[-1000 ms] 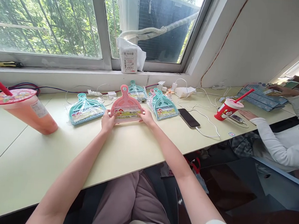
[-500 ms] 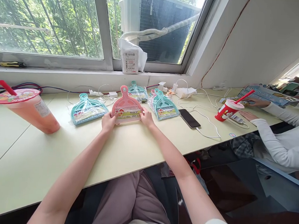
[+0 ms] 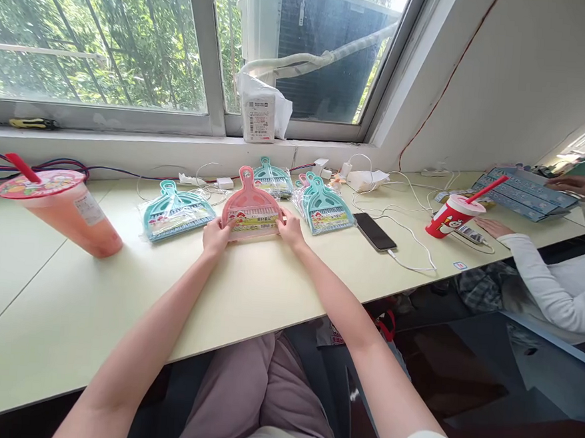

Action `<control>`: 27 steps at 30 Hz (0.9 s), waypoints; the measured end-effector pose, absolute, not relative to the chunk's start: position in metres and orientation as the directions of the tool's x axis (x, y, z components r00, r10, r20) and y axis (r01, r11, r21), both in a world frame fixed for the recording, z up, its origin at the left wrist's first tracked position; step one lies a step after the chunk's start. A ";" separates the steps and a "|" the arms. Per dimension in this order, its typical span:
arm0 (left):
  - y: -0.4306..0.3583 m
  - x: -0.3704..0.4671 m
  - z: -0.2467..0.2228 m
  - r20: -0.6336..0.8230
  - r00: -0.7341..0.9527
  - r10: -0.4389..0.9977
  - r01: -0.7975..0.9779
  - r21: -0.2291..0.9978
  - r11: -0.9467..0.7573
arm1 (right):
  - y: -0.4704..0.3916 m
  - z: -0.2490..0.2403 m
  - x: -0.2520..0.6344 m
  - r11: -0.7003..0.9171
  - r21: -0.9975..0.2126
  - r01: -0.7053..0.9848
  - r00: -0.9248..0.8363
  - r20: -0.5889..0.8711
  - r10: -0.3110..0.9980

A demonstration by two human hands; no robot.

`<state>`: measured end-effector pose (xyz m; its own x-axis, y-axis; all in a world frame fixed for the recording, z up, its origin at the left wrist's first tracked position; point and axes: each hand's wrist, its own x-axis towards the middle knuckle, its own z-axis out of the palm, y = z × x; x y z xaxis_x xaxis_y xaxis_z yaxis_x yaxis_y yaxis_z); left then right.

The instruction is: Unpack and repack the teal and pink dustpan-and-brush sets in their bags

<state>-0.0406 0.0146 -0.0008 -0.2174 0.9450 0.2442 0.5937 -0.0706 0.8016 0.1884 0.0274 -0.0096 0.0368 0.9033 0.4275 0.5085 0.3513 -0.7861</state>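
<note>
A pink mini dustpan (image 3: 251,201) with a printed label stands tilted up over the table, its round-holed handle pointing away from me. My left hand (image 3: 216,236) grips its lower left corner, and my right hand (image 3: 290,229) holds the right edge; both are closed on it. Left of it lies a teal dustpan set (image 3: 177,212) in clear wrapping. Another wrapped teal set (image 3: 271,176) is partly hidden behind the pink one. To the right, a further teal set (image 3: 326,208) overlaps pink pieces, of which only the handle ends show.
A large cup of orange-pink drink (image 3: 72,213) stands at the left. On the right are a black phone (image 3: 374,233) on a charging cable, a red cup (image 3: 450,218) with a straw, and a blue box (image 3: 522,194) beside a co-worker's hands. Cables run along the sill.
The pink dustpan stays in both my hands with hardly any movement. One of the co-worker's hands has moved from the blue box's near side to its far right. My view has shifted slightly.
</note>
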 end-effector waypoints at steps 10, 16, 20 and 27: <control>0.017 -0.044 -0.003 0.246 -0.197 0.949 0.613 0.786 -0.076 | 0.022 -0.008 0.189 0.278 -0.715 0.642 0.021 0.379 0.925; 0.004 -0.040 0.005 0.223 -0.237 0.946 0.773 0.633 0.044 | 0.015 -0.007 0.188 0.272 -0.687 0.673 0.016 0.381 0.924; -0.001 -0.043 0.004 0.260 -0.237 0.936 0.800 0.599 0.036 | 0.011 -0.009 0.186 0.296 -0.683 0.668 -0.027 0.374 0.927; -0.013 -0.076 0.002 0.298 -0.330 0.896 0.785 0.614 0.085 | 0.006 -0.009 0.155 0.347 -0.632 0.693 -0.118 0.375 0.919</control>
<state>-0.0765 -0.0131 0.0016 -0.3302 0.8956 0.2981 0.7850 0.0851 0.6137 0.1548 0.0058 -0.0094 -0.1178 0.9195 0.3751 0.6928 0.3467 -0.6323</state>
